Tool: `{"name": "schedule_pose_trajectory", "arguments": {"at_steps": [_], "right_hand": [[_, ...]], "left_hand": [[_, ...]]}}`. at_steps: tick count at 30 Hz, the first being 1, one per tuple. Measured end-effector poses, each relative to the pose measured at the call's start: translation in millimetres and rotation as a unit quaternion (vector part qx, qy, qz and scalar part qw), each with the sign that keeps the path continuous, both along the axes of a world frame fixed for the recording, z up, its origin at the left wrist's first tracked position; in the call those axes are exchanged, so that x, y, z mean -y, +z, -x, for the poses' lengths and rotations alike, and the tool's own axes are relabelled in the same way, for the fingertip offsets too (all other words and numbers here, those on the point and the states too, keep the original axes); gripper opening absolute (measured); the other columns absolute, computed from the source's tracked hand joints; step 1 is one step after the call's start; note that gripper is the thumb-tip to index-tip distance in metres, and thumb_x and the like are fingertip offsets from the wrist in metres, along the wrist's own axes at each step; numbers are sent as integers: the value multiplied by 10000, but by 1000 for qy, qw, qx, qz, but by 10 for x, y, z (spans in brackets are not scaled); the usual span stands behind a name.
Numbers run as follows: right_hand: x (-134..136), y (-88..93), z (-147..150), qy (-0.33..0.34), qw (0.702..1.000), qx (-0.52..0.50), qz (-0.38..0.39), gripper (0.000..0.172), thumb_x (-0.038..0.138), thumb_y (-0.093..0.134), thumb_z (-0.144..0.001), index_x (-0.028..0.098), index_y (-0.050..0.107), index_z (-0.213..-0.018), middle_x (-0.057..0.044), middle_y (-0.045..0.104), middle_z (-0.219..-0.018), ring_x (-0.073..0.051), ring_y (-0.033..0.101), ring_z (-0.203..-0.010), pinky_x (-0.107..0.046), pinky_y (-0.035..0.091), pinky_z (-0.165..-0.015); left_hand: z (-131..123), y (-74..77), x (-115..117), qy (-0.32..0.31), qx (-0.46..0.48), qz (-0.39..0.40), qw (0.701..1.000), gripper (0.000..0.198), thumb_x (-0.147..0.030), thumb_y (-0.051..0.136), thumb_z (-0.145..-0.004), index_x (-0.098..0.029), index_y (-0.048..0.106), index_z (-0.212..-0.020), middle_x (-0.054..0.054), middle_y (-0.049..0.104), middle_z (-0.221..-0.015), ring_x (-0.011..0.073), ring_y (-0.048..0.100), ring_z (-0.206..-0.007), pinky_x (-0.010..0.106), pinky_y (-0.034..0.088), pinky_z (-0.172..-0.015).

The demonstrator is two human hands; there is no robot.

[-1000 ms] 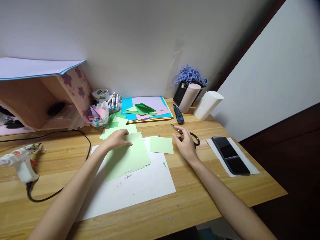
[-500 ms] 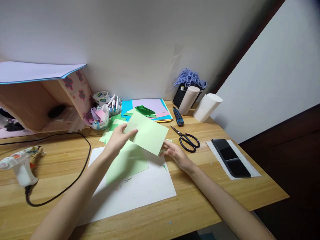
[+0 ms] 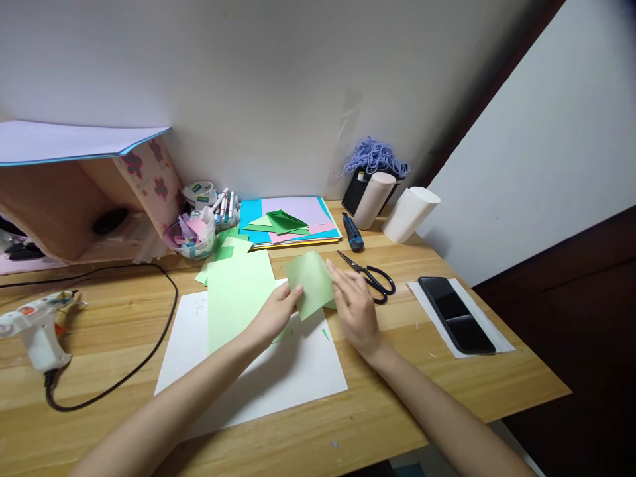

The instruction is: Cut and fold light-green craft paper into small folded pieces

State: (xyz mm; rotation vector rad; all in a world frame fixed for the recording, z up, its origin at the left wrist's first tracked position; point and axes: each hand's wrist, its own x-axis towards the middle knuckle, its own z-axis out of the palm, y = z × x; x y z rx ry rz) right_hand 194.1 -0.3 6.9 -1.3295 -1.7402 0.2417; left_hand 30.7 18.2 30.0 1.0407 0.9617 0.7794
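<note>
A pale green sheet of paper (image 3: 309, 289) is held up above the table, its surface curving between my two hands. My left hand (image 3: 275, 310) pinches its lower left edge, the thumb lying on the near face. At the right edge, my right hand (image 3: 356, 310) has its fingers together against the paper; its far side and some fingertips are hidden. Below and to the left, a larger light green sheet (image 3: 237, 291) lies partly on a white sheet (image 3: 258, 397). A small green scrap (image 3: 325, 334) rests close to the right hand.
Black-handled scissors (image 3: 380, 281) and a box cutter (image 3: 352, 232) lie beyond my right hand. Further right is a phone (image 3: 456, 315). A hot glue gun (image 3: 44, 331) with its cord stands left. Coloured papers (image 3: 298, 205) and a tub of scraps (image 3: 191, 238) line the back.
The held paper has turned and bent, showing narrower now. My left hand moved right and nearer; my right hand shifted onto the paper's right edge, uncovering the larger green sheet.
</note>
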Motion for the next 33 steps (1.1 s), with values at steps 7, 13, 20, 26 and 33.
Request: {"name": "schedule_pose_trajectory", "arguments": {"at_steps": [7,13,20,26,33], "right_hand": [[120,-52,283,57,990,132,7,513,156,288,-896,202,202,-1399,-35,265,-1440,-211,175,-1340,-454,257,-1061],[163,2,278,93,991,98,27,530,269,365,-879,195,239,-1388,-40,272,-1439,-232,136,-1347,-468,226,-1069],[-25,58,-1,71,956,-231,163,403,338,541,-806,213,486,-1185,-98,497,-1267,-224,513,-1095,-377,442,-885],[-152,-16,-144,162,840,-386,346,333,418,688,-656,151,642,-851,-61,681,-841,-188,624,-787,-297,477,-720],[-114,-84,-43,111,824,-432,348,346,399,739,-591,129,650,-789,-67,686,-811,-178,622,-729,-289,469,-700]], "left_hand": [[-119,-71,93,-14,111,6,994,264,-320,540,-778,-149,581,-974,65,617,-980,170,541,-893,296,403,-812],[-91,-56,99,-2,57,-14,998,275,-361,526,-790,-137,586,-939,39,600,-817,156,518,-805,278,407,-752],[-19,-58,28,-64,16,-35,997,392,-451,485,-800,-109,610,-946,71,630,-840,170,551,-770,297,420,-751],[-17,-86,-38,0,-67,-95,993,336,-444,593,-697,-121,618,-788,40,618,-750,156,536,-686,244,402,-593],[-4,-201,-54,19,-144,-156,977,333,-447,491,-774,-130,558,-699,16,548,-665,125,469,-607,226,357,-536]]}}
